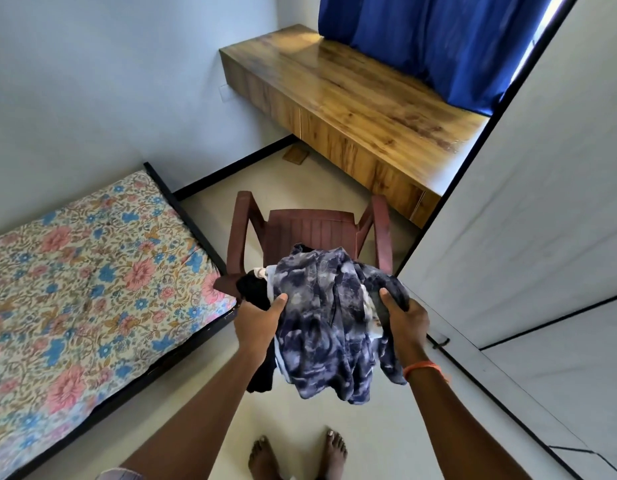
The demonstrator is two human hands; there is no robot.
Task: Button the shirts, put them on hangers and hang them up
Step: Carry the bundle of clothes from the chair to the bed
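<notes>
Hands [329,323] around bundled shirts [324,323], unlabelled.

The head camera looks steeply down, close over the hands [331,323] and floor [293,181].

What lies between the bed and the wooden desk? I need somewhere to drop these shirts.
In the head view, a maroon plastic chair stands on the floor between the bed and the wooden desk.
</notes>
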